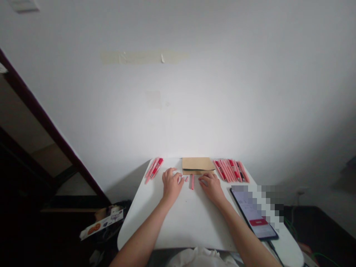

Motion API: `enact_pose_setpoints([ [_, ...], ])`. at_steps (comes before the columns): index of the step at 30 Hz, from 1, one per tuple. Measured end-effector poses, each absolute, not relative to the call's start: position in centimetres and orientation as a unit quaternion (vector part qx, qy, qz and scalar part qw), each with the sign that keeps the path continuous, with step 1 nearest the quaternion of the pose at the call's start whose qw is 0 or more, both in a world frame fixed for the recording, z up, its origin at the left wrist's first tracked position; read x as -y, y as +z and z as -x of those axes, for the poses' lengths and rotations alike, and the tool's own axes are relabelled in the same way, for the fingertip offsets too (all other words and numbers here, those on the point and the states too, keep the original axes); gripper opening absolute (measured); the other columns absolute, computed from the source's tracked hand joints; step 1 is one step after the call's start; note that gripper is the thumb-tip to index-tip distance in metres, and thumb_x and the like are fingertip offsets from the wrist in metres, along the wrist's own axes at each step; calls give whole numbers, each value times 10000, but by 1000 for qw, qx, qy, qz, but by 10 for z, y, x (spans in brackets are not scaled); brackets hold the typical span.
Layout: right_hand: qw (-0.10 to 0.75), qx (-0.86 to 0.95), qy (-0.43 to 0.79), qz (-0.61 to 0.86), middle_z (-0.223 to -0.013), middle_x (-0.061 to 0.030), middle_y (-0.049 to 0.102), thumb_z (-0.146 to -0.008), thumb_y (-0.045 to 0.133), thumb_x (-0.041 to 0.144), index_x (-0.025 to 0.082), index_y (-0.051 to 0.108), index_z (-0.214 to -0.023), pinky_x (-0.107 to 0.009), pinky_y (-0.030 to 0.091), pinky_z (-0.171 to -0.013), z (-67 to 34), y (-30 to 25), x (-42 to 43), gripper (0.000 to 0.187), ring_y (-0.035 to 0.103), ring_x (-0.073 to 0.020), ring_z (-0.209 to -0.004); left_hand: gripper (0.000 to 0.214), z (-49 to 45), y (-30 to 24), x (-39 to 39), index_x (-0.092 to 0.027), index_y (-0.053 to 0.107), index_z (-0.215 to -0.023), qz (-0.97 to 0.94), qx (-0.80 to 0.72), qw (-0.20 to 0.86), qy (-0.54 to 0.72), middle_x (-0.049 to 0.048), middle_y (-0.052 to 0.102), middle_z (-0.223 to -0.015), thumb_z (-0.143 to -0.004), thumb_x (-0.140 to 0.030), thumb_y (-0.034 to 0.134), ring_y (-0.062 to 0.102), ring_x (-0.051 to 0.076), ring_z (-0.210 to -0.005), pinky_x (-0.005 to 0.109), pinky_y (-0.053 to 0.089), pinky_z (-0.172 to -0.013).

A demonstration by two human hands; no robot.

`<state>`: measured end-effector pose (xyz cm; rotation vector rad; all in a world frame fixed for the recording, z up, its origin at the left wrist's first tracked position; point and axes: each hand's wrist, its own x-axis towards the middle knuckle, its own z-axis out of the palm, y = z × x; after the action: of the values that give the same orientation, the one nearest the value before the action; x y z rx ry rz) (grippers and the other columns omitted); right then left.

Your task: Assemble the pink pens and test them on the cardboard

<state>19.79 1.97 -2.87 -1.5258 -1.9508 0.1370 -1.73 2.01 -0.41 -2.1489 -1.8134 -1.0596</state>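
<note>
My left hand [171,182] rests on the white table with its fingers bent and apart, and nothing shows in it. Just right of its fingertips lie small pink pen parts [186,179], too small to name. A pink pen barrel [192,182] lies lengthwise between my two hands, touched by neither. To its right, my right hand [210,184] is set down with loosely curled fingers, seemingly holding nothing. Directly beyond the hands is a flat brown cardboard piece or folder [198,163], its front edge a little raised; my right fingertips are close to it.
Several pink and red pens [231,170] are lined up at the back right, and a few more pens [154,168] lie at the back left. A lit phone [253,213] with a cable is beside my right forearm. Behind the table [191,226] rises a wall [194,122].
</note>
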Motion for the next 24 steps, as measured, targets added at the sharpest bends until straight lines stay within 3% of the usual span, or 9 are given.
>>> enact_pose_setpoints([
  [11, 327, 744, 59, 579, -1062, -79, 664, -881, 589, 220, 240, 759, -974, -354, 424, -918, -198, -30, -22, 195, 550, -236, -1036, 48, -4, -3, -10, -251, 720, -747, 707, 632, 40, -314, 69, 610, -1212, -779, -287, 729, 452, 317, -1249, 667, 250, -1101],
  [24, 316, 745, 59, 585, -1085, -79, 660, -883, 584, 215, 247, 759, -986, -350, 428, -915, -198, -29, -22, 205, 552, -236, -1048, 99, -5, -8, -15, -229, 703, -721, 695, 637, 53, -327, 86, 597, -1238, -803, -283, 688, 447, 317, -1264, 684, 262, -1100],
])
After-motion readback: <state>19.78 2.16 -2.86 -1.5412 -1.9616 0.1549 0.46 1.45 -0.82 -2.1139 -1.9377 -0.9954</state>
